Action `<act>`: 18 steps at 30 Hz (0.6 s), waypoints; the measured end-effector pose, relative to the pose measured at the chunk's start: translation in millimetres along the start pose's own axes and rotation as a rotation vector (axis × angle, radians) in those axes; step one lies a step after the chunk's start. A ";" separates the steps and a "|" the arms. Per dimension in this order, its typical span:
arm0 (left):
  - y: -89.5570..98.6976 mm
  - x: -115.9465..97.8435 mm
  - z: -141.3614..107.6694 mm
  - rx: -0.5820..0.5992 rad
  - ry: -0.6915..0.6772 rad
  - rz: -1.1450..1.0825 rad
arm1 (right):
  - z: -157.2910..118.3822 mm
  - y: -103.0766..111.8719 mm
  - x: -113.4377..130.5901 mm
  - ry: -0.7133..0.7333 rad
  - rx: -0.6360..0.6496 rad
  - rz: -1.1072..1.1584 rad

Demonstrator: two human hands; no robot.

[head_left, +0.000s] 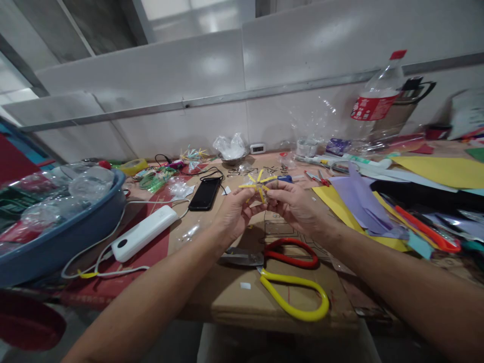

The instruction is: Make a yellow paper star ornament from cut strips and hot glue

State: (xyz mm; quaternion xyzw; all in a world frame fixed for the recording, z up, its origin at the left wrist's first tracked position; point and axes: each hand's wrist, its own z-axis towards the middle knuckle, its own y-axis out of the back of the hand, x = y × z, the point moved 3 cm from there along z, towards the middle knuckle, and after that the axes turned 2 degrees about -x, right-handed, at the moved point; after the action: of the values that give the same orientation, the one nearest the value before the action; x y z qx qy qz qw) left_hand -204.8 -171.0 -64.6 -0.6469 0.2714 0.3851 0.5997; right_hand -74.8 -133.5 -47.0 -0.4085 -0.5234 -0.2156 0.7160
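Between my two hands is a small yellow star-shaped piece (260, 177) with several thin arms spreading from its middle. My left hand (242, 204) pinches it from the left, and my right hand (289, 204) pinches its right side. Whether its arms are paper or plastic I cannot make out. Just below my hands, large scissors (295, 281) with one red and one yellow handle loop lie on the cardboard (227, 302), blades pointing left. A small white scrap (245, 286) lies beside them. Behind my left hand rests a black phone (205, 194).
At left stand a blue basin (109, 217) of plastic bottles and a white power strip (145, 233) with a looping cable. Purple paper (363, 201) and yellow sheets (442, 171) pile up at right. A large bottle with a red cap (378, 96) stands at the back right.
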 end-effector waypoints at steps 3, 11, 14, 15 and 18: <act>0.1 0.2 0.2 -0.006 0.002 0.000 | 0.1 0.7 -1.3 0.004 -0.001 0.001; -2.5 -0.2 -0.3 -0.052 0.033 -0.013 | 0.6 1.2 -6.1 -0.008 -0.005 0.033; -2.4 -0.3 0.8 -0.087 0.039 -0.042 | 0.5 -2.5 -6.6 -0.009 -0.009 0.053; -2.4 -0.4 1.2 -0.094 0.043 -0.053 | 0.4 -4.1 -6.5 -0.013 -0.011 0.061; -2.5 -0.8 1.8 -0.114 0.059 -0.076 | 0.7 -8.6 -5.8 -0.031 -0.002 0.069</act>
State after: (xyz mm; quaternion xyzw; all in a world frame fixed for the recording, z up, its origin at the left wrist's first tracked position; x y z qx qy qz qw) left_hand -203.6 -169.0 -62.5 -0.7008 0.2418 0.3575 0.5680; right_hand -83.7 -138.5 -49.3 -0.4304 -0.5198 -0.1852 0.7144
